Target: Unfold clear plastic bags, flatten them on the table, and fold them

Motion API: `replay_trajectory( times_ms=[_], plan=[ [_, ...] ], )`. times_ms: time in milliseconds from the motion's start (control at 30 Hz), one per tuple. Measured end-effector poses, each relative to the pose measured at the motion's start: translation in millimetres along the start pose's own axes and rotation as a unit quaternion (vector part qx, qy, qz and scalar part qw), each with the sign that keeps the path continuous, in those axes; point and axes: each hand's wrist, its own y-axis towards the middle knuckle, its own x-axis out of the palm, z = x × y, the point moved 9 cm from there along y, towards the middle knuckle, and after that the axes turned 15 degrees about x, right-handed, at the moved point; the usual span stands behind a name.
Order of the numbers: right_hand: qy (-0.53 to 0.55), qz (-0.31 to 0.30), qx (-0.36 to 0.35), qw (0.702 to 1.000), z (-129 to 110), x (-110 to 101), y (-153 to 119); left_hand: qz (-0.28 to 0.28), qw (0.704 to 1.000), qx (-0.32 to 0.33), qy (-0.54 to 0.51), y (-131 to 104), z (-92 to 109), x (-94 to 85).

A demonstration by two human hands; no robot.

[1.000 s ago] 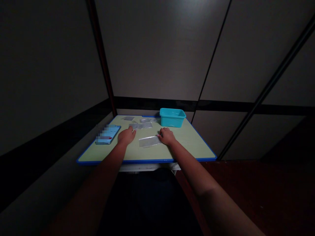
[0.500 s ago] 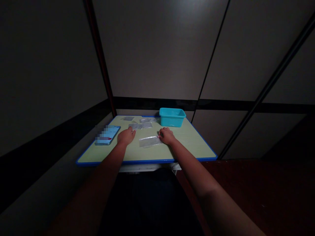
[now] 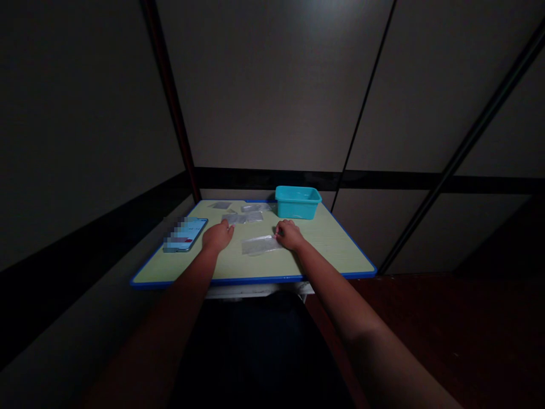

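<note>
My right hand has its fingers pinched at the right end of a clear plastic bag, which lies flat on the table. My left hand rests on the tabletop, thumb apart from the fingers. Its fingertips are at the near edge of another clear plastic bag and seem to touch it. More clear bags lie farther back, one at the far left and one just short of the blue bin.
A turquoise plastic bin stands at the back right of the pale yellow table, which has a blue edge. A phone with a lit screen lies at the left, beside my left hand. Panelled walls close off the back and left.
Very little differs. The fingers of my right hand have curled slightly at the end of the bag, and my left hand stays in place. The view has shifted a touch.
</note>
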Motion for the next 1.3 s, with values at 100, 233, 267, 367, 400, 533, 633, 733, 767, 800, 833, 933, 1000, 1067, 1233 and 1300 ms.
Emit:
replay_trajectory(
  times_ms=[100,233,267,367,400,533,633,733,767,800,833,933,1000,1067,1233,1300],
  plan=[
    [0.014,0.001,-0.001,1.000,0.8,-0.1,0.6,0.003,1.000,0.000,0.004,-0.7,-0.3,-0.6],
    [0.037,0.003,-0.003,0.999,0.9,-1.1,0.4,0.005,1.000,-0.001,0.005,-0.9,-1.5,-0.5],
    [0.044,0.003,-0.004,0.999,0.8,-1.6,0.2,0.005,1.000,-0.002,0.005,-0.8,-1.8,-0.3],
    [0.067,0.001,-0.002,0.998,1.4,-2.3,-0.1,0.005,1.000,-0.004,0.002,-0.5,-2.7,0.5],
    [0.075,0.000,0.000,0.997,2.0,-2.2,0.0,0.006,1.000,-0.004,0.001,-0.5,-2.9,0.7],
    [0.111,-0.008,0.003,0.994,5.8,2.4,3.1,0.008,1.000,-0.003,-0.005,-0.5,-3.4,2.2],
    [0.136,-0.017,0.004,0.991,9.0,8.5,7.4,0.007,1.000,-0.003,-0.012,-0.4,-3.9,2.9],
    [0.159,-0.020,0.006,0.987,11.7,11.5,11.4,0.010,1.000,-0.005,-0.016,-0.7,-4.4,1.7],
    [0.165,-0.018,0.008,0.986,12.5,11.1,12.4,0.012,1.000,-0.006,-0.019,-1.0,-4.3,0.9],
    [0.169,-0.014,0.010,0.986,13.4,9.9,13.1,0.013,1.000,-0.006,-0.022,-1.4,-4.2,0.0],
    [0.169,-0.008,0.014,0.985,14.4,8.0,13.5,0.016,1.000,-0.006,-0.026,-1.9,-3.9,-1.2],
    [0.147,0.012,0.030,0.989,17.4,0.5,12.8,0.026,0.999,-0.008,-0.042,-4.0,-3.4,-6.1],
    [0.121,0.020,0.039,0.992,17.9,-3.7,10.8,0.032,0.998,-0.013,-0.055,-5.6,-3.6,-9.6],
    [0.095,0.020,0.042,0.994,16.3,-6.1,8.2,0.037,0.997,-0.017,-0.067,-7.0,-3.7,-12.6],
    [0.050,0.006,0.042,0.998,11.1,-6.3,3.6,0.047,0.995,-0.016,-0.088,-8.1,-3.2,-15.4],
    [0.040,0.002,0.047,0.998,11.1,-5.8,3.1,0.048,0.994,-0.017,-0.092,-7.8,-4.1,-14.2]
  ],
)
